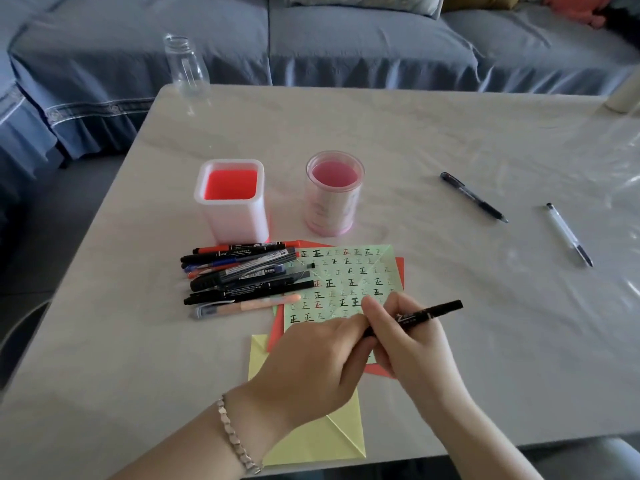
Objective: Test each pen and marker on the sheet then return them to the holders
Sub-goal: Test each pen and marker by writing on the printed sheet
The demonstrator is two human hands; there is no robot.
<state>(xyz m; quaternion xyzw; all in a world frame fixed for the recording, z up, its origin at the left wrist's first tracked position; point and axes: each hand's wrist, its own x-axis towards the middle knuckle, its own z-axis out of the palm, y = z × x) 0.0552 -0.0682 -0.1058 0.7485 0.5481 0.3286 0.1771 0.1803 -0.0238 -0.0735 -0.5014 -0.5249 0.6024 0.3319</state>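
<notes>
Hands: left hand [311,368], right hand [412,344], both curled round black marker [429,311], seemingly just above sheet [349,271]

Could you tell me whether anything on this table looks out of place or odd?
Two pens lie apart on the right of the table: a black pen and a clear pen, far from the pile of pens beside the green sheet. Nothing looks spilled or damaged.

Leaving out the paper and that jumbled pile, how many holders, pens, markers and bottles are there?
Holders: 2, square holder and round holder
Loose pens: 2, dark pen and clear pen
Markers: 1, black marker, held by left hand and right hand
Bottles: 1, clear bottle
Total: 6
</notes>
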